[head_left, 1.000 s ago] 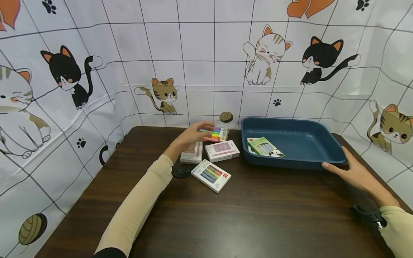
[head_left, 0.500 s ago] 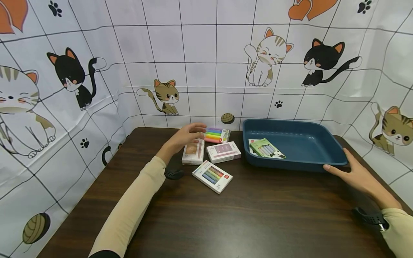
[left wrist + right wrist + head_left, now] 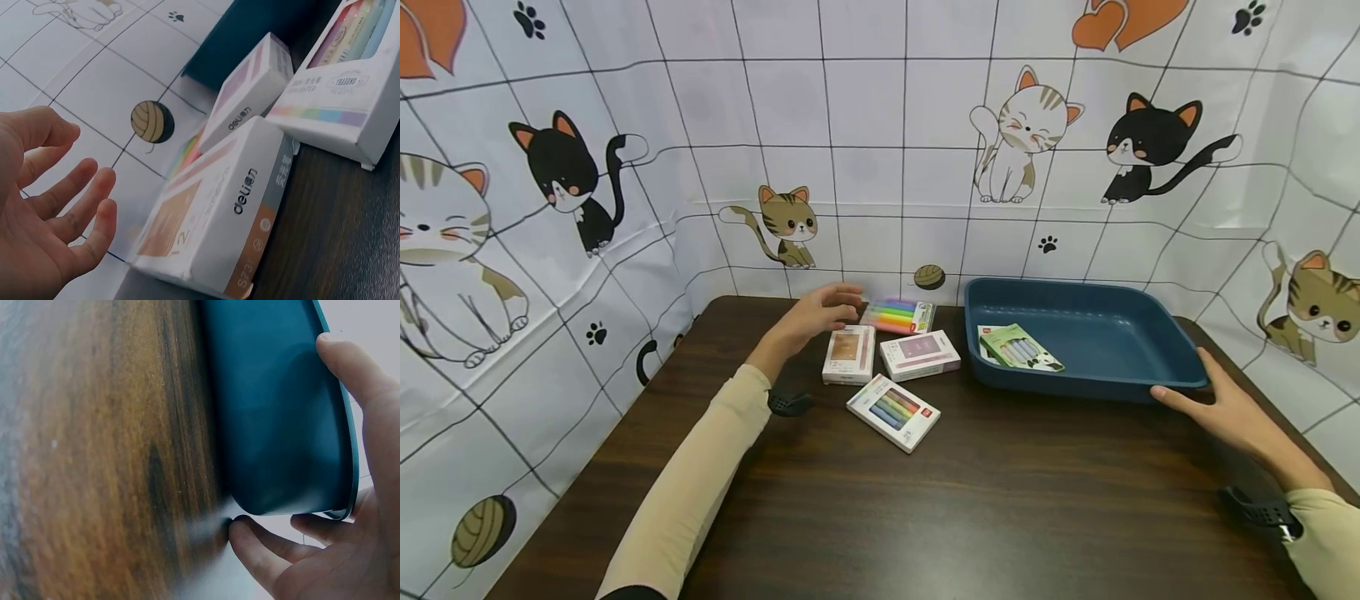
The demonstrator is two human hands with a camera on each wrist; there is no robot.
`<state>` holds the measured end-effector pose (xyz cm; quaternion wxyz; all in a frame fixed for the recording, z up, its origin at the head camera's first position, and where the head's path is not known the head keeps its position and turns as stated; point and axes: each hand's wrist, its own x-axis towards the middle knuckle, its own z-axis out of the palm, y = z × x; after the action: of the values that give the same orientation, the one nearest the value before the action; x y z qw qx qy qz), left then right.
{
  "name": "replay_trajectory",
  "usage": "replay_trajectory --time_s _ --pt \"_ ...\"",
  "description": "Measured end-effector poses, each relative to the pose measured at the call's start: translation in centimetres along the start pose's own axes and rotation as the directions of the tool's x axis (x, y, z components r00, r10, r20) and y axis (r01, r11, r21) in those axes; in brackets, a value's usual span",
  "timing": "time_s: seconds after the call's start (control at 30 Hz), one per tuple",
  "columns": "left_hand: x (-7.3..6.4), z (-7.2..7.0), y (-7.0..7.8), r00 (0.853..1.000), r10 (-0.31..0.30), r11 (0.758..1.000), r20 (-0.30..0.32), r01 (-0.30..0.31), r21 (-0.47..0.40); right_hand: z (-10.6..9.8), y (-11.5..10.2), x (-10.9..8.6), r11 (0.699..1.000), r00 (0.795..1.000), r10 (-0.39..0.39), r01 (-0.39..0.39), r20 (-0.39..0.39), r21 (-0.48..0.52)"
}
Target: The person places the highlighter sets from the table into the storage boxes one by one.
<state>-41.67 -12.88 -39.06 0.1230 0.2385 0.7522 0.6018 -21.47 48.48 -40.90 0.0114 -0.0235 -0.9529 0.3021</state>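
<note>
Blue rectangular plastic tray [image 3: 1075,386]: right hand [image 3: 1228,410] grips corner. Left hand [image 3: 812,317] empty, fingers loosely bent, by white tan-windowed carton [image 3: 848,356]. Presumably loading; next needs a grasp.

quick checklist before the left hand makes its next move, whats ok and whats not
1. Left hand free: ok, it holds nothing.
2. Blue tray steadied: ok, the right hand grips its near right corner.
3. Room in the tray: ok, packs lie only at its left end.
4. Brown-windowed box well clear of the pink-windowed box: not ok, they lie close together.
5. White pack in the tray identifiable: cannot tell, the green pack covers most of it.
</note>
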Motion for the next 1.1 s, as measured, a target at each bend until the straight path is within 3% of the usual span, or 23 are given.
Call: replay_trajectory --time_s 0.37,0.7,1.1 --pt "-0.6 -0.9 -0.4 1.0 -0.013 1.0 -0.024 0.013 -0.008 0.2 0.1 0.0 1.0 1.0 0.0 0.0 0.004 0.005" --pt "-0.4 -1.2 -0.9 0.996 -0.061 0.998 -0.061 0.061 -0.013 0.1 0.0 0.1 1.0 1.0 -0.014 0.014 -0.01 0.017" --pt "-0.6 -2.7 -1.5 0.995 -0.087 0.996 -0.052 0.085 -0.03 0.0 0.1 0.1 1.0 1.0 -0.007 0.007 0.005 0.027"
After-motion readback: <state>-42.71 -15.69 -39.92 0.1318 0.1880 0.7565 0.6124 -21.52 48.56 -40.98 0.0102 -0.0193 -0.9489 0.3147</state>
